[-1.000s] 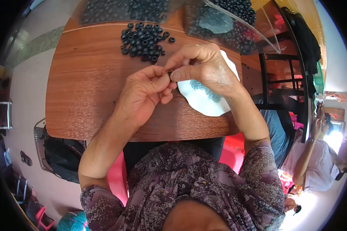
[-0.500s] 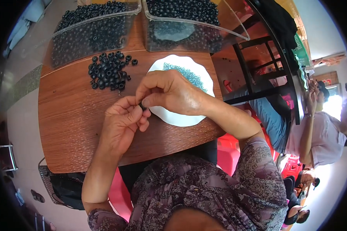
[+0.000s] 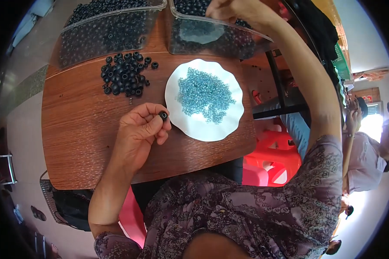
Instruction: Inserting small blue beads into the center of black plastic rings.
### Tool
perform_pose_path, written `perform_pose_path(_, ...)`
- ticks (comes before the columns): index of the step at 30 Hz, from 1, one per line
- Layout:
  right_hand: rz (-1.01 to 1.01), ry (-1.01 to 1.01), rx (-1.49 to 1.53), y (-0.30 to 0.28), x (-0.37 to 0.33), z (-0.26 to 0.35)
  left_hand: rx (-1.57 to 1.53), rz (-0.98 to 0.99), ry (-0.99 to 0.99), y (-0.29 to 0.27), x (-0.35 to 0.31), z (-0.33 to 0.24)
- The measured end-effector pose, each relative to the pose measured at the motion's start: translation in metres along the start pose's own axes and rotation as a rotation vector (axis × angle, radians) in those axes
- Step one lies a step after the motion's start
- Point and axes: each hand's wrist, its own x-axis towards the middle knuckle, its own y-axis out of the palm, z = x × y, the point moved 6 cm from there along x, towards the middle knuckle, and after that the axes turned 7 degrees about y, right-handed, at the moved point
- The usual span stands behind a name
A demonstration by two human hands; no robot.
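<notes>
Between thumb and forefinger, my left hand (image 3: 138, 131) pinches a small black bead (image 3: 163, 115), its hole facing up. It is just left of a white scalloped plate (image 3: 199, 134), which carries many tiny blue-green translucent beads (image 3: 207, 93). My right hand (image 3: 233, 10) is stretched to the far side, over the rim of the right clear plastic bin (image 3: 209, 46) full of black beads. Its fingers are bent and close together at the beads; whatever they grip is hidden. A loose pile of black beads (image 3: 123, 73) lies on the wooden table (image 3: 82, 142) beyond my left hand.
Another clear bin (image 3: 103, 43) of black beads stands at the far left of the table. Red and pink stools (image 3: 276, 151) are beyond the table's right edge, near a dark table frame. A person (image 3: 365, 151) sits further right. A black bag (image 3: 69, 209) is at lower left.
My right hand has left the bead at my left hand and moved far up to the right bin, uncovering the plate. My left hand keeps its pinch on the bead, almost in place.
</notes>
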Motion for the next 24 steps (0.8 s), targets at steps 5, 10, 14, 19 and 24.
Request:
perform_pose_path(5,0.565,0.244,0.147,0.048,0.043,-0.049,0.031,0.033,-0.083,0.0,0.003,0.009)
perform_pose_path(10,0.603,0.217,-0.2,0.076,0.043,-0.028,0.009,0.007,-0.1,-0.004,0.003,0.008)
perform_pose_path(14,0.552,0.293,-0.479,0.075,0.031,-0.005,0.013,0.01,-0.119,-0.005,0.001,0.007)
perform_pose_path(19,0.59,0.255,-0.487,0.081,0.041,-0.029,0.039,0.024,-0.114,-0.002,0.002,0.009)
perform_pose_path(24,0.756,0.375,-0.209,0.09,0.039,-0.043,0.035,0.026,-0.108,-0.003,0.003,0.009)
